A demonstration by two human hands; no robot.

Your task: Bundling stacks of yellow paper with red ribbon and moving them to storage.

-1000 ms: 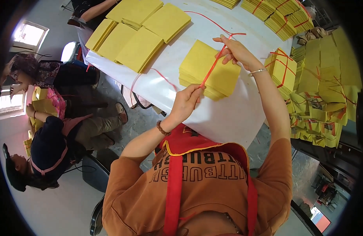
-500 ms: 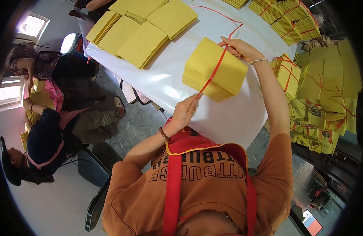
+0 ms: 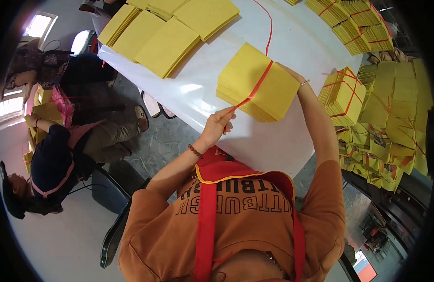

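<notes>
A thick stack of yellow paper envelopes or sheets point(image 3: 243, 70) stands on the table in front of me. Across its top runs a flat red plastic strap point(image 3: 263, 81), with a loose length trailing away over the far side. My left hand point(image 3: 219, 126) pinches the strap's near end just off the stack's near left side. At the far right edge of the stack is my right hand point(image 3: 292, 74), which reaches behind or under it. Its fingers are hidden by the paper, so their hold does not show.
Untied yellow stacks point(image 3: 167, 42) lie at the table's far left. A bundle tied with red strap point(image 3: 344, 96) stands at the right, near more yellow piles point(image 3: 391, 108). The white tabletop point(image 3: 198, 94) has a near left edge. Two people work at the left beside a dark chair point(image 3: 111, 192).
My right hand has gone from the strap on top to behind the stack's far right side. The left hand keeps its pinch and has moved slightly left. The trailing strap has shifted left.
</notes>
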